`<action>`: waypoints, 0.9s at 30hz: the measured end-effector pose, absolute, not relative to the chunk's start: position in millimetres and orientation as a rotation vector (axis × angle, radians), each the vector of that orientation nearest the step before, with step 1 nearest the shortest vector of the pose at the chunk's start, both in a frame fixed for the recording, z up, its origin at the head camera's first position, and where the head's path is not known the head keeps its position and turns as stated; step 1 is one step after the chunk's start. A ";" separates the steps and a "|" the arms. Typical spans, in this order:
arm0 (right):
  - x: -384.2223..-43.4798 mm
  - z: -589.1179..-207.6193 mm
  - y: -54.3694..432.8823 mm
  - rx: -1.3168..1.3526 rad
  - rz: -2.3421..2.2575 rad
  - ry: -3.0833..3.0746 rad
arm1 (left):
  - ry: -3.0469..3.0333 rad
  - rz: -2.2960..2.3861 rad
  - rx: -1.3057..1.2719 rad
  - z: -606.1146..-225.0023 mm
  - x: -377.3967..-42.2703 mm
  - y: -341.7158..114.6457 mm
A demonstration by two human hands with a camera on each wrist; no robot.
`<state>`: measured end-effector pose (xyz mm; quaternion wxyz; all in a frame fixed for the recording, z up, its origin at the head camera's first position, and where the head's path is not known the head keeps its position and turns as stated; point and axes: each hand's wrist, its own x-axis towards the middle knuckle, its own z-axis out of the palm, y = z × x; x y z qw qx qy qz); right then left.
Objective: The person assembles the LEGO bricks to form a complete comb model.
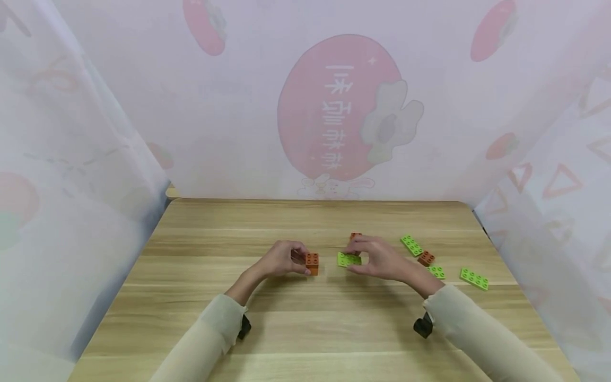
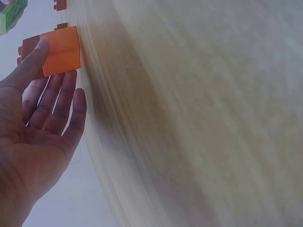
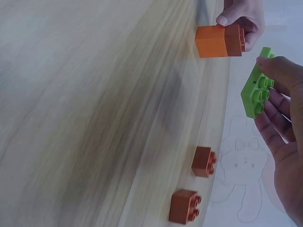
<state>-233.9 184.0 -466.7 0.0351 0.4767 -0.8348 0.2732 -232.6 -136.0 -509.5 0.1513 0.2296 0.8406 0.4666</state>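
Tabletop (image 1: 305,334), wood-grained, lies below everything. Right hand (image 1: 382,259) pinches a green studded plate (image 1: 349,260), raised; left hand (image 1: 280,259) pinches a brown-on-orange stack (image 1: 312,264), perhaps touching the surface. Two small brown blocks (image 3: 201,161) stand near the right hand.

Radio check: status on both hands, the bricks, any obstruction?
Left hand gripping brown-on-orange stack. Right hand pinching green brick above table. Not joined. No obstruction seen between stack and green brick.
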 end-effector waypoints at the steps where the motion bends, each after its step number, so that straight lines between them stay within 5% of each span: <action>1: -234.7 -466.7 181.4 1.469 0.856 -2.556 | 2.415 1.339 0.655 -509.4 -232.7 -136.1; 27: -239.9 -479.3 131.0 1.424 0.985 -2.525 | 2.396 1.320 0.669 -509.6 -234.0 -135.1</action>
